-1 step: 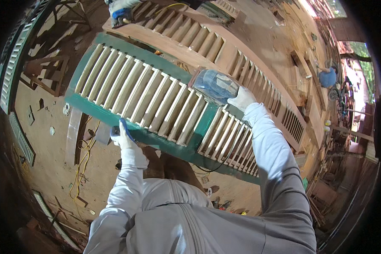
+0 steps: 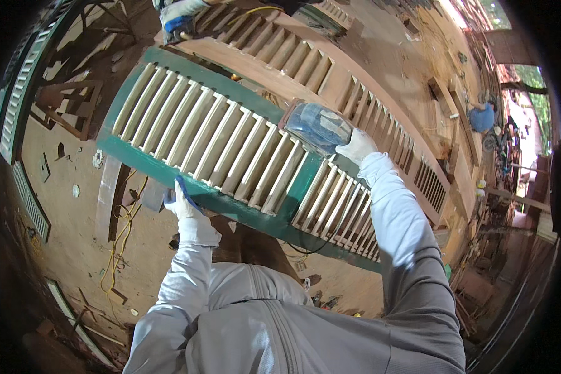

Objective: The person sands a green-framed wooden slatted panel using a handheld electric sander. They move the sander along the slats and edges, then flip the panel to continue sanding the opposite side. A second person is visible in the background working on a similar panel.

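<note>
My right hand (image 2: 357, 147), in a white glove, grips the rear of a blue power sander (image 2: 318, 128). The sander sits on the far frame edge of a louvered shutter (image 2: 274, 219), just where a crossbar meets it. This shutter has a green frame and worn pale slats, and lies slanted in front of me. Its near edge is held by my left hand (image 2: 186, 206), gloved in white with blue on the fingers. A dark cord runs from near my right forearm across the slats. The underside of the sander is hidden.
Behind lies a bare wooden louvered shutter (image 2: 336, 87), where another person's gloved hand (image 2: 184, 9) holds a blue tool. Green shutters (image 2: 25, 103) stand at the left. A yellow cord (image 2: 115, 262) trails over the ground. Another person in blue (image 2: 482, 117) is far right, near timber.
</note>
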`<state>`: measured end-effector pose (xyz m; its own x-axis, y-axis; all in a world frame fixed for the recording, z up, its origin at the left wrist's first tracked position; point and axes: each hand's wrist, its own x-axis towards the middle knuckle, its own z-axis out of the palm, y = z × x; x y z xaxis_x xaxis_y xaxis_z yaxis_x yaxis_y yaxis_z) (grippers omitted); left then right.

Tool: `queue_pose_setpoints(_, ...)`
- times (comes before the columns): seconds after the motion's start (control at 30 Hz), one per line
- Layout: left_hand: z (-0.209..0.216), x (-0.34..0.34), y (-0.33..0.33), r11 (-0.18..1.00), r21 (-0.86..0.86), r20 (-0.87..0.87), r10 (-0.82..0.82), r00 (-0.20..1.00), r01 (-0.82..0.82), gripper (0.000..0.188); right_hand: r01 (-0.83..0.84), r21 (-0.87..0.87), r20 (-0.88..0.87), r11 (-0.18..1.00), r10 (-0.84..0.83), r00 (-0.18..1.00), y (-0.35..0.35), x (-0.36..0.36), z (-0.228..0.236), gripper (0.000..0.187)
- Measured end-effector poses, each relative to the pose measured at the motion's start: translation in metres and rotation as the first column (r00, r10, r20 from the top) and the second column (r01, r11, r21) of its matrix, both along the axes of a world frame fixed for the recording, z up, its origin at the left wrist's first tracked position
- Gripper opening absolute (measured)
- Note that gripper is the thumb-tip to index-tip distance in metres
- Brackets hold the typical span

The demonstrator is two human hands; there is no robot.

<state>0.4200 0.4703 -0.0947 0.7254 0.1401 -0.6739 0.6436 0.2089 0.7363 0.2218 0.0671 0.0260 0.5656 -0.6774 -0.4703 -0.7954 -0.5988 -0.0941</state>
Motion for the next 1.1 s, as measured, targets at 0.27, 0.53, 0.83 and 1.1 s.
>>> queue_pose_setpoints(0.27, -0.055, -0.026, 0.006, 0.754, -0.655, -0.255, -0.286, 0.924, 0.052, 0.049, 0.039, 0.021, 0.031, 0.999, -0.040, 0.999, -0.017, 0.021, -0.014, 0.073)
queue_pose_setpoints(0.53, -0.048, -0.048, 0.014, 0.831, -0.556, -0.356, -0.237, 0.904, -0.001, 0.053, -0.029, -0.039, -0.012, 0.999, 0.028, 1.000, -0.008, 0.028, -0.006, 0.071)
queue_pose_setpoints(0.83, -0.069, -0.037, 0.076, 0.717, -0.421, -0.305, -0.689, 0.658, 0.555, 0.047, -0.036, -0.009, -0.082, 0.999, 0.035, 0.996, 0.008, 0.079, 0.002, 0.062)
queue_pose_setpoints(1.1, 0.166, 0.121, -0.093, 0.406, 0.601, 0.470, -0.876, 0.105, 0.688, 0.031, -0.134, 0.028, -0.044, 0.991, 0.135, 0.990, 0.039, 0.181, 0.008, 0.049)
